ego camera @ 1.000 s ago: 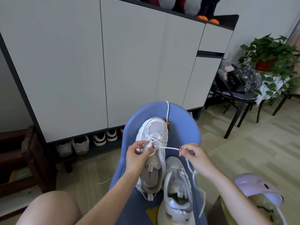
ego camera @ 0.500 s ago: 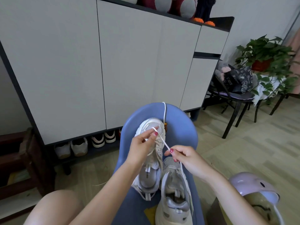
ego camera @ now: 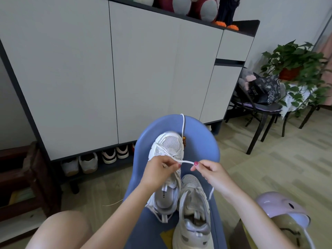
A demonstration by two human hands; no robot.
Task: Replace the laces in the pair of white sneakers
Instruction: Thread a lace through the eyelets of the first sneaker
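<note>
We see the right hand (ego camera: pixel 209 172) swing back out to the right, pinching the white lace (ego camera: pixel 186 161) and drawing it taut across the far sneaker (ego camera: pixel 168 159) on the blue chair (ego camera: pixel 206 141). The left hand (ego camera: pixel 159 169) pinches that lace at the eyelets. One more crossing looks seated; the near sneaker (ego camera: pixel 194 209) waits alongside.
</note>
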